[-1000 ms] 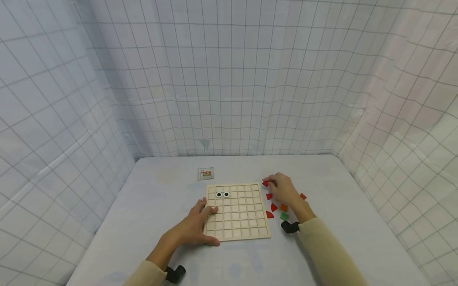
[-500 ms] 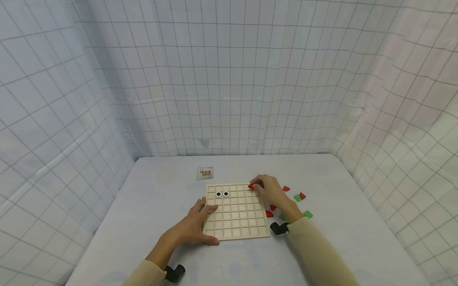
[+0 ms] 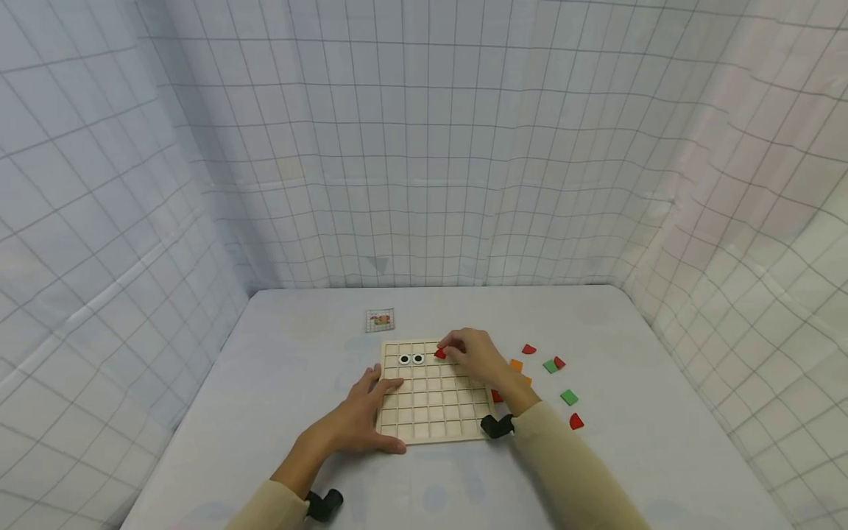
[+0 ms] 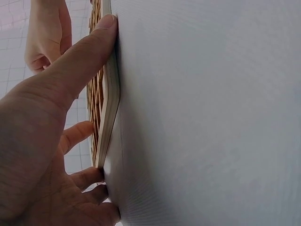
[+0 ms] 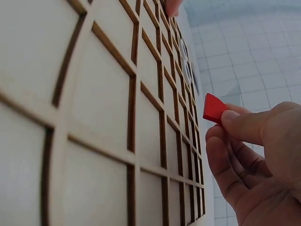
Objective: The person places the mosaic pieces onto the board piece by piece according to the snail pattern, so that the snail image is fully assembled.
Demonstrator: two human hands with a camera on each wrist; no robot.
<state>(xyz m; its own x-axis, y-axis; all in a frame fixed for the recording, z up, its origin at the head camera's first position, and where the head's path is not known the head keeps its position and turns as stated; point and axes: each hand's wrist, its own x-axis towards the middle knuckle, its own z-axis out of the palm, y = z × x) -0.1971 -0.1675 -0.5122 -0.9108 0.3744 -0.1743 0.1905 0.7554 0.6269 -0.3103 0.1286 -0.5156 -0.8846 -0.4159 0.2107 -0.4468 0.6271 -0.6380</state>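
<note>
A wooden grid board [image 3: 433,414] lies on the table, with two eye tiles [image 3: 411,359] side by side in its upper left cells. Spread along the board's left side is my left hand [image 3: 361,419]: the thumb touches its near edge and the index finger reaches onto the grid. In the left wrist view that thumb [image 4: 89,52] lies straight along the board's side. My right hand [image 3: 478,357] pinches a red quarter-circle tile [image 5: 214,108] between thumb and index finger. The tile is held above the board's upper part, to the right of the eye tiles.
Right of the board lie loose red tiles [image 3: 576,421], green tiles [image 3: 569,397] and orange tiles [image 3: 516,364], some partly hidden by the right forearm. A small picture card [image 3: 380,320] lies behind the board. Gridded white curtains [image 3: 411,147] surround the table.
My right hand has moved left from the loose tiles, carrying the red quarter-circle tile over the board toward the eye tiles. The left hand has stayed in place.
</note>
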